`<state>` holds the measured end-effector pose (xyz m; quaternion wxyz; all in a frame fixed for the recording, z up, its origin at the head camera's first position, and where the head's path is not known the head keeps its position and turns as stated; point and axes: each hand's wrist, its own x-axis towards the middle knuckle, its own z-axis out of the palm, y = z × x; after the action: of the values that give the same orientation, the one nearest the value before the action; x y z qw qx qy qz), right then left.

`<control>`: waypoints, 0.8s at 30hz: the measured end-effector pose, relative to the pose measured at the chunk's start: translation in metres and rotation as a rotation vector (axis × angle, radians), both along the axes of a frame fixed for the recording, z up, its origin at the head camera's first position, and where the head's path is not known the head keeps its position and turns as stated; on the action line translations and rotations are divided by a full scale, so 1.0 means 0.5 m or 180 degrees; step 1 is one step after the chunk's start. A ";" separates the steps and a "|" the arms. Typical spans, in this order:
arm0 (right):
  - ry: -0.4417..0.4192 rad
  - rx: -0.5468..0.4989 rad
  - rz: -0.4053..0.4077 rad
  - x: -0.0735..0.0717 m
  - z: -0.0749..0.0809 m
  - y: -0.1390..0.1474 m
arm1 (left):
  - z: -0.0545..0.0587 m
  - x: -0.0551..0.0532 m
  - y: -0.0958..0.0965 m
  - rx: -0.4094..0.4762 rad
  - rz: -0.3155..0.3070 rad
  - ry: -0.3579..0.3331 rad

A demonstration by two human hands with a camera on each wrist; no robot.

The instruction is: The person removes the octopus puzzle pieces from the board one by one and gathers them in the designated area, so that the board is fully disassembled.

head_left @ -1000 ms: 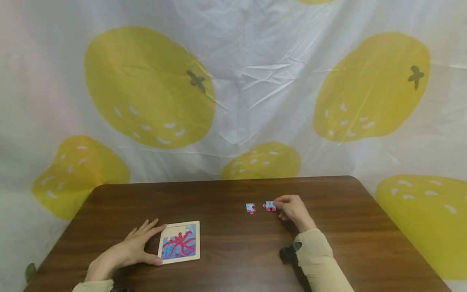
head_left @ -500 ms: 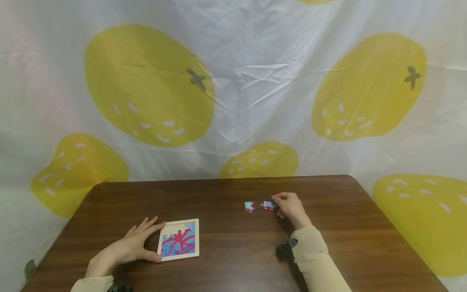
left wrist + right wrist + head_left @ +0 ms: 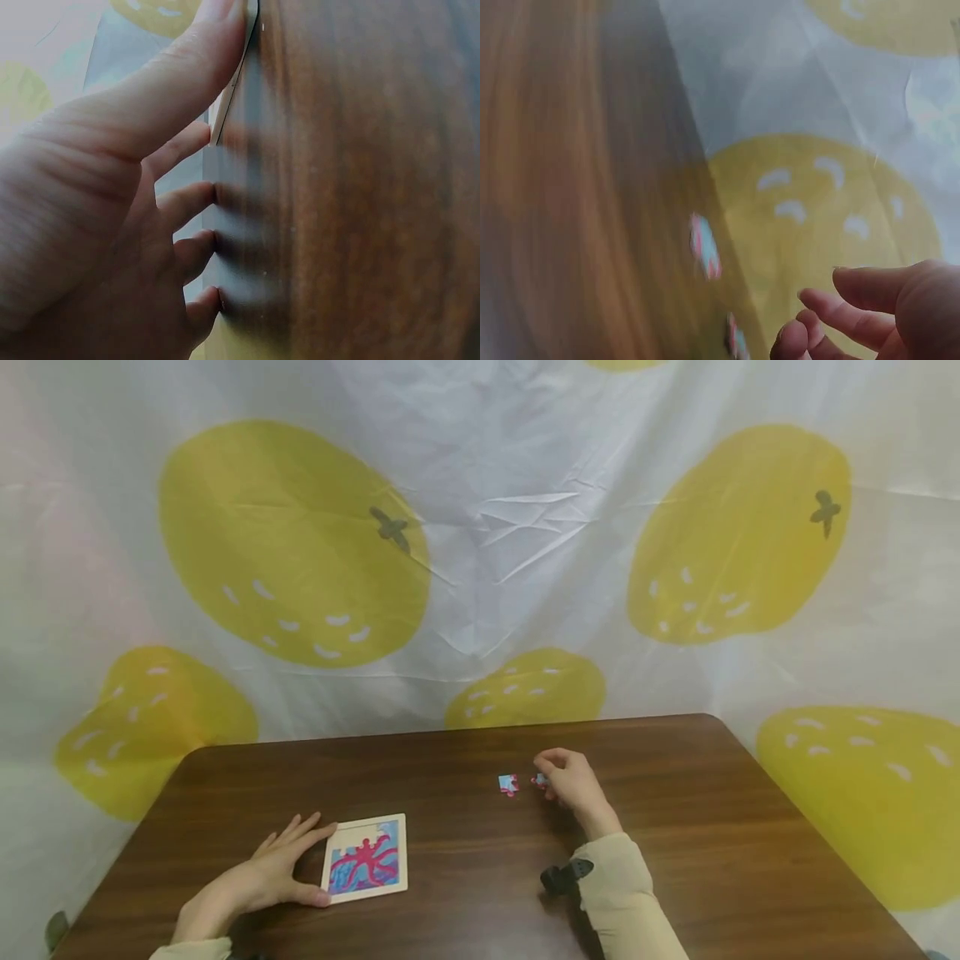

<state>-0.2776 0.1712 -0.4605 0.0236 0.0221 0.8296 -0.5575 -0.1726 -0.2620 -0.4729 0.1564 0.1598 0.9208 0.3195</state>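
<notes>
A wooden puzzle tray point(image 3: 403, 853) with a pink octopus picture lies left of the middle of the table. Bare wood shows in the upper left of its picture. My left hand point(image 3: 258, 878) touches the tray's left side, thumb at the near corner and index finger at the far one; the other fingers spread onto the table. Two blue-and-pink jigsaw pieces lie farther back, the left jigsaw piece point(image 3: 508, 784) and the right jigsaw piece point(image 3: 540, 781). Over the right piece, partly hiding it, is my right hand point(image 3: 576, 785); the right wrist view shows nothing between its bent fingers.
The dark wooden table point(image 3: 465, 927) ends at a rounded back edge. Behind it hangs a white curtain point(image 3: 480, 568) with large yellow fruit prints. A black wrist device point(image 3: 564, 877) sits under the right sleeve.
My right hand has come off the edge of the right jigsaw piece and shifted left over it. My left hand stays at the tray. The head view has shifted slightly.
</notes>
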 end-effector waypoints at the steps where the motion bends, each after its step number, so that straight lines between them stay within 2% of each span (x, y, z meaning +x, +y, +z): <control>1: 0.0029 -0.0005 0.0055 0.003 0.003 -0.012 | 0.001 0.001 -0.001 0.0004 -0.0002 -0.0006; 4: 0.0164 0.0028 0.0290 0.010 0.010 -0.051 | 0.002 0.000 -0.003 0.0022 -0.0016 -0.0014; 8: 0.0320 0.0283 0.0796 0.021 0.020 -0.110 | 0.001 -0.001 -0.003 0.0006 -0.0011 -0.0023; 12: 0.0310 0.0639 0.1423 0.036 0.027 -0.173 | 0.001 0.002 -0.003 -0.0007 0.0023 -0.0070; 15: 0.0246 0.0825 0.1743 0.047 0.029 -0.221 | 0.005 0.004 -0.003 0.0016 0.0029 -0.0066; 19: 0.0229 0.0912 0.1877 0.057 0.026 -0.273 | 0.006 0.005 -0.004 0.0052 0.0035 -0.0076; 24: 0.0213 0.0985 0.1865 0.069 0.015 -0.316 | -0.006 -0.004 -0.007 0.0031 0.0056 -0.0057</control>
<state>-0.2430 0.0129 -0.4530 0.1520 -0.2324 0.8758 -0.3948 -0.1745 -0.2655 -0.4758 0.1611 0.1496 0.9192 0.3268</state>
